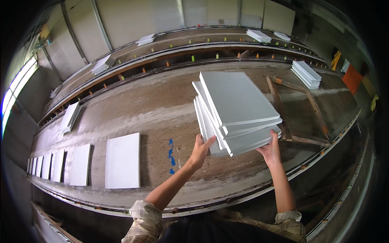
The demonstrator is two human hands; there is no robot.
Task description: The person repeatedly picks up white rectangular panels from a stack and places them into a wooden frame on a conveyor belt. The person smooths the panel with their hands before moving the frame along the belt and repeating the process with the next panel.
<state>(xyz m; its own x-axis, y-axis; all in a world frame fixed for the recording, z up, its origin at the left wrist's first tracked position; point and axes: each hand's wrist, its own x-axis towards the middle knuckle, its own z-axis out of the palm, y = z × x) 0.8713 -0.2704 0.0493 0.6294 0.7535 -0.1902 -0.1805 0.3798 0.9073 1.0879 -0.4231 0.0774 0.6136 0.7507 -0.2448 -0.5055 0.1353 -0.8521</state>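
Observation:
Above the long brown table, a loose stack of white rectangular panels [239,101] is held between my two hands. Several panels lie unevenly on one another, some turned and tilted. At the stack's left near side, my left hand [200,150] is closed on the lower panels, thumb on top. My right hand [270,152] grips the near right corner from below, with fingers at the edge. To the left, a single white panel [122,161] lies flat on the table, in a row with several others [80,165] along the near edge.
A wooden frame [315,109] lies to the right on the table [162,115]. Other panel stacks are at far right [306,73] and left [71,116]. Blue marks [171,156] streak the tabletop. Behind runs a second long table [162,44] with more stacks and small coloured pegs.

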